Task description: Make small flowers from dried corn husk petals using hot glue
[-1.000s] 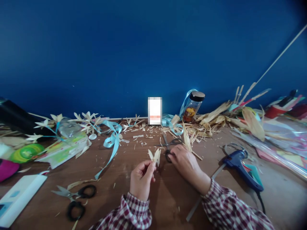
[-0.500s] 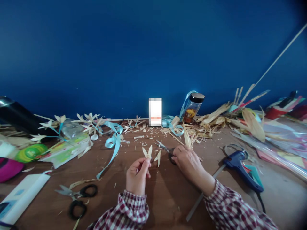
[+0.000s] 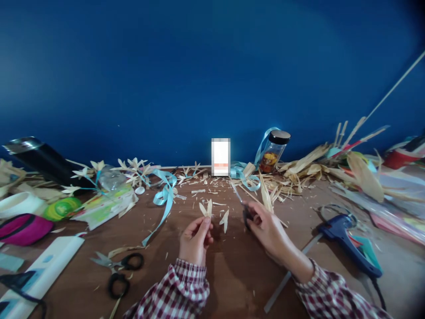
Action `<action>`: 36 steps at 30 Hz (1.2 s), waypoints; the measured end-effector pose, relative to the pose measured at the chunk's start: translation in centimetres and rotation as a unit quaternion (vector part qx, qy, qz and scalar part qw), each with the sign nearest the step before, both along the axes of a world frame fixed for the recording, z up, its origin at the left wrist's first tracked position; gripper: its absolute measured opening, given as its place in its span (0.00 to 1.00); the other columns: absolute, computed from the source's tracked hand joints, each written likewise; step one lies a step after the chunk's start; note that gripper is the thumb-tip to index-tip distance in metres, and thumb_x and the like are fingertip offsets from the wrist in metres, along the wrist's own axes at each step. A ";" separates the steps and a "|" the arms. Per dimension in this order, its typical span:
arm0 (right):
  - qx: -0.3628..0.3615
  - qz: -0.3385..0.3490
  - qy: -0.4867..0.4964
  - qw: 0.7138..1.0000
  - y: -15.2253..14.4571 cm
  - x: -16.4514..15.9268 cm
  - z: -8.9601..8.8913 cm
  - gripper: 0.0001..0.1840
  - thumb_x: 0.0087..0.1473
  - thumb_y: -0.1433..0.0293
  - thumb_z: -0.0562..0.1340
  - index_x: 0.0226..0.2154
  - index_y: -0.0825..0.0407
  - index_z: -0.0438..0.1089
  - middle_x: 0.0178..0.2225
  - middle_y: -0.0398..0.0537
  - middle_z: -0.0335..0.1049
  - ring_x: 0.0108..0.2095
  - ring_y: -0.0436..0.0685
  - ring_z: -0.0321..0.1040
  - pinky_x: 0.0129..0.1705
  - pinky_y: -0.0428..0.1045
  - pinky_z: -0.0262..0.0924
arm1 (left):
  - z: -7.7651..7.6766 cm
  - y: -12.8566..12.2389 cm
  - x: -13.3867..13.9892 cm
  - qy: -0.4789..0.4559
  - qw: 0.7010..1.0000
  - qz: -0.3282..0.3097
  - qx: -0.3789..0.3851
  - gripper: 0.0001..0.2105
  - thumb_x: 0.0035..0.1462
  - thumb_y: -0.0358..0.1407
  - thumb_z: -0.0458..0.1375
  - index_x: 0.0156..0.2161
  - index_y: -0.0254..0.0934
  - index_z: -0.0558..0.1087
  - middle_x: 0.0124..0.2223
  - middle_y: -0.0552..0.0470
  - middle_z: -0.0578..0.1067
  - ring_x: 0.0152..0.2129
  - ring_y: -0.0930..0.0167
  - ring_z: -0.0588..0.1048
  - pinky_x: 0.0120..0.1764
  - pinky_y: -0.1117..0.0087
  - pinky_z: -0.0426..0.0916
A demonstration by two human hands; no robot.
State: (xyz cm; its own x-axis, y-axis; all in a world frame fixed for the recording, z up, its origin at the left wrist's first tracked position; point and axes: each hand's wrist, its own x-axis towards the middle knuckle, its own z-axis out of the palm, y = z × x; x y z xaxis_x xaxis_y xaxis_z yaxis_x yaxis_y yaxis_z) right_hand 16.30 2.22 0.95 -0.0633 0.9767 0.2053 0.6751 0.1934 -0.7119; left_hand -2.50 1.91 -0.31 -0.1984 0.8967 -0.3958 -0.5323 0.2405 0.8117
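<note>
Between the thumb and fingers of my left hand (image 3: 195, 237) is a pale corn husk piece (image 3: 206, 208), cut into pointed petals that stick up. A similar loose husk piece (image 3: 225, 221) lies on the table just to its right. My right hand (image 3: 267, 228) is closed around the black handles of a pair of scissors (image 3: 237, 194), whose blades point up and away toward the wall. Whether those blades are apart I cannot tell. A second pair of black-handled scissors (image 3: 117, 268) lies with its blades spread, left of my left hand.
A blue glue gun (image 3: 348, 243) with a clear stick lies at right. Light blue ribbon (image 3: 164, 195), husk scraps (image 3: 295, 166) and a black-lidded jar (image 3: 274, 153) line the back. A white power strip (image 3: 49, 266) and a dark bottle (image 3: 43, 159) are at left.
My right hand has lifted and turned the scissors, so their blades now point more upright. My left hand still holds the husk piece. The whole view has shifted slightly, with things appearing farther right.
</note>
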 end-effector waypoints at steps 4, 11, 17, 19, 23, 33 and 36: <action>0.029 0.081 -0.031 0.996 -0.8 -1.0 -0.3 0.20 0.51 0.76 0.53 0.48 0.48 0.61 0.44 0.48 0.67 0.43 0.56 0.64 0.43 0.50 0.59 | 0.1 0.2 -0.2 -0.075 0.997 -0.002 -0.020 0.11 0.36 0.33 0.68 0.28 0.32 0.74 0.20 0.55 0.73 0.13 0.82 0.67 0.16 0.84 0.65; 0.053 0.107 -0.123 0.985 -1.5 -2.5 0.2 0.22 0.46 0.75 0.60 0.46 0.49 0.62 0.40 0.50 0.63 0.41 0.59 0.59 0.43 0.54 0.58 | 0.7 0.3 -0.4 -0.229 0.970 -0.032 -0.077 0.09 0.54 0.22 0.52 0.27 0.30 0.72 0.20 0.53 0.71 0.13 0.83 0.68 0.17 0.85 0.68; 0.054 0.123 -0.146 0.980 -1.4 -2.5 0.5 0.22 0.45 0.75 0.60 0.45 0.49 0.63 0.40 0.50 0.63 0.40 0.59 0.58 0.43 0.54 0.58 | 1.3 -0.1 -0.3 -0.277 0.955 -0.047 -0.097 0.16 0.58 0.21 0.45 0.24 0.29 0.70 0.20 0.51 0.71 0.13 0.82 0.68 0.16 0.85 0.67; 0.053 0.129 -0.139 0.980 -1.4 -2.5 0.5 0.22 0.46 0.76 0.59 0.46 0.49 0.63 0.40 0.49 0.63 0.41 0.59 0.58 0.44 0.53 0.58 | 1.3 -0.2 -0.3 -0.288 0.950 -0.055 -0.105 0.16 0.59 0.21 0.44 0.24 0.28 0.70 0.20 0.50 0.71 0.13 0.82 0.69 0.16 0.85 0.68; 0.045 0.141 -0.124 0.981 -1.3 -2.4 0.3 0.23 0.46 0.76 0.59 0.47 0.48 0.63 0.41 0.49 0.63 0.41 0.58 0.59 0.44 0.52 0.57 | 1.2 -0.3 -0.3 -0.280 0.953 -0.059 -0.101 0.15 0.58 0.21 0.46 0.24 0.28 0.70 0.20 0.51 0.71 0.12 0.82 0.68 0.16 0.85 0.67; 0.032 0.149 -0.113 0.982 -1.5 -2.2 0.2 0.20 0.49 0.77 0.57 0.46 0.48 0.63 0.40 0.48 0.64 0.40 0.58 0.59 0.42 0.52 0.58 | 1.1 -0.2 -0.2 -0.223 0.969 -0.046 -0.096 0.12 0.56 0.21 0.50 0.25 0.30 0.70 0.19 0.52 0.72 0.12 0.82 0.69 0.16 0.86 0.67; 0.035 0.154 -0.106 0.982 -1.5 -2.2 0.1 0.19 0.50 0.77 0.57 0.45 0.47 0.64 0.38 0.48 0.65 0.39 0.57 0.60 0.40 0.51 0.58 | 1.1 -0.2 -0.2 -0.217 0.971 -0.046 -0.091 0.12 0.55 0.21 0.50 0.25 0.30 0.71 0.19 0.52 0.72 0.13 0.81 0.70 0.16 0.85 0.67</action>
State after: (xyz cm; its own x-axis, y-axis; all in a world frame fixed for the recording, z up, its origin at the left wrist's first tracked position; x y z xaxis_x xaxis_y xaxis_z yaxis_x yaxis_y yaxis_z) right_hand 14.14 0.77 1.03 -0.4024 0.8881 0.2220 0.7083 0.4557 -0.5392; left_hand -2.67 1.68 0.79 0.1006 0.8098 -0.5780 -0.7834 0.4226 0.4557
